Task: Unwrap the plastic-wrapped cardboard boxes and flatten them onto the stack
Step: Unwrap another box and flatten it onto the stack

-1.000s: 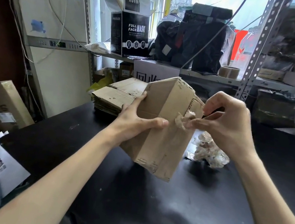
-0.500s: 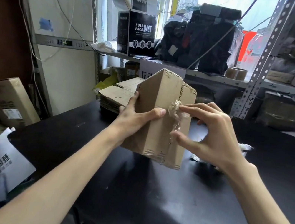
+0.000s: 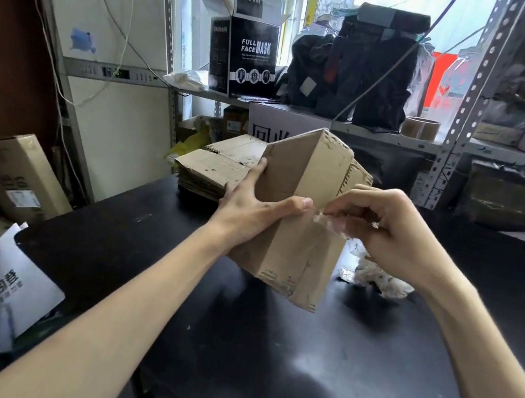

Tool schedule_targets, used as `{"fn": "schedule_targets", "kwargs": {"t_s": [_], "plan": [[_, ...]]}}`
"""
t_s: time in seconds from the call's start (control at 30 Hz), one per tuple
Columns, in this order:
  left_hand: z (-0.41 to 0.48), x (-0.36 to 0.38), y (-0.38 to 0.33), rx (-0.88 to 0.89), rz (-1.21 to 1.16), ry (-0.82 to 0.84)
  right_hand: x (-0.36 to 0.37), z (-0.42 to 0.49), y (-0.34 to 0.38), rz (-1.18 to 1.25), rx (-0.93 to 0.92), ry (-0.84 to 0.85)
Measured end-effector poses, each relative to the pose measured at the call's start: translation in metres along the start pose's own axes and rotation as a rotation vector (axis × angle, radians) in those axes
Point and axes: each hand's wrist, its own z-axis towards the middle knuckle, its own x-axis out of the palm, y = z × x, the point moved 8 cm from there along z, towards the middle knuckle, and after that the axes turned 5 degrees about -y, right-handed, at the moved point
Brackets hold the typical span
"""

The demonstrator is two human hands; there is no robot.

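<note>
We see a dark, glossy surface (image 3: 262,355) with dull reflections and a few scuffs. At its far left corner lies a stack of flattened cardboard (image 3: 214,170), its top sheets brown and creased. Right of the middle, a wad of crumpled plastic wrap (image 3: 376,278) sits on the surface, well apart from the stack. Behind the surface we find a metal shelf (image 3: 385,139) that carries an opened black mask box (image 3: 253,58), dark wrapped bundles (image 3: 370,67) just beside it, and a roll of brown tape (image 3: 420,128) further right.
</note>
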Motion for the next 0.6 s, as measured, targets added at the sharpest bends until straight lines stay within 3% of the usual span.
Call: {"fn": "schedule_targets", "kwargs": {"t_s": [0.13, 0.23, 0.43, 0.5, 0.6], "plan": [[0.003, 0.004, -0.001, 0.017, 0.012, 0.013, 0.003, 0.0, -0.015, 0.214, 0.208, 0.088], [0.003, 0.01, -0.005, 0.028, 0.036, 0.028, 0.006, 0.0, -0.023, 0.237, 0.248, 0.073], [0.009, 0.004, 0.005, -0.035, -0.008, 0.022, -0.015, -0.004, -0.014, -0.068, 0.039, -0.421], [0.01, 0.001, 0.009, -0.045, -0.022, 0.022, -0.012, -0.009, -0.001, -0.182, -0.12, -0.524], [0.01, 0.0, 0.009, -0.038, -0.041, 0.024, -0.009, -0.016, 0.003, -0.227, -0.206, -0.599]]}}
